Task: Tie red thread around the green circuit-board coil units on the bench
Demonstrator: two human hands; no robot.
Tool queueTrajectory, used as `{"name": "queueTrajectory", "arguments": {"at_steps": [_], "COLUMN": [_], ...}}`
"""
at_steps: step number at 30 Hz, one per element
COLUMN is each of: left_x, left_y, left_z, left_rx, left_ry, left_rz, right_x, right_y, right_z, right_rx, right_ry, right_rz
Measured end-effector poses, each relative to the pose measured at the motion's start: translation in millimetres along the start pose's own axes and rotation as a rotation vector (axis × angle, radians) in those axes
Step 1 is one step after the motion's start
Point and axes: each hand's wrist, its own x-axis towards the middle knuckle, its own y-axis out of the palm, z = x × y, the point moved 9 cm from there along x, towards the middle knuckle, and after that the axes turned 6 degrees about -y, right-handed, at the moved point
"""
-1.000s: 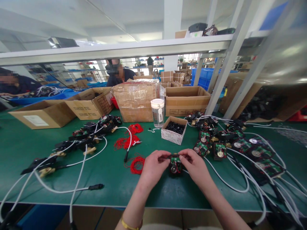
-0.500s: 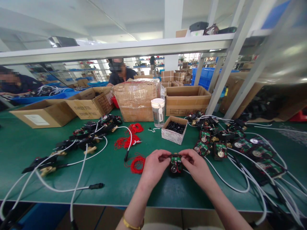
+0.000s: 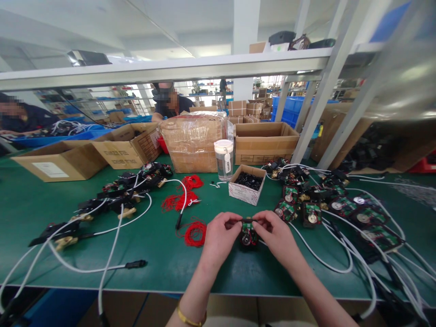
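Since half a second earlier, both hands had risen a little and their fingertips had drawn in over the top of the unit (image 3: 247,237). A thin dark strip (image 3: 247,220) now showed between them, where before the fingers had sat lower against the unit's sides.

Left hand (image 3: 220,234): thumb and forefinger pinched narrow on the strip's left end. Right hand (image 3: 277,234): same pinch on the right end. The strip's long axis ran left to right, hand to hand, roughly level.

The unit, a small black block with a green board on its face, lay directly under the strip. It was midway between the hands, equally near to each, at the near middle of the bench (image 3: 160,268). We could not tell whether it rested on the bench or hung just clear.

A coil of red thread (image 3: 195,234) lay just beside the left hand. A white cable (image 3: 316,256) curved away past the right wrist. More units of the same kind (image 3: 311,213) lay further right, apart from the hands.
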Motion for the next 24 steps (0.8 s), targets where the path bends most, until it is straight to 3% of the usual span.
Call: {"name": "queueTrajectory", "arguments": {"at_steps": [9,16,24], "left_x": [-2,-4,-2], "left_y": [-3.1,-6.3,-4.7], "left_z": [-3,-8,-4], "left_rx": [0.034,0.063,0.028], "left_ry": [-0.003,0.047,0.064], "left_rz": [-0.010,-0.051,-0.066], "right_x": [4,15,12], "right_y": [0,15,8], "right_z": [8,26,24], "right_rx": [-0.075,-0.210,-0.102], "right_ry": [-0.040,-0.118,-0.106], "right_rz": [0.020,0.029,0.048]}}
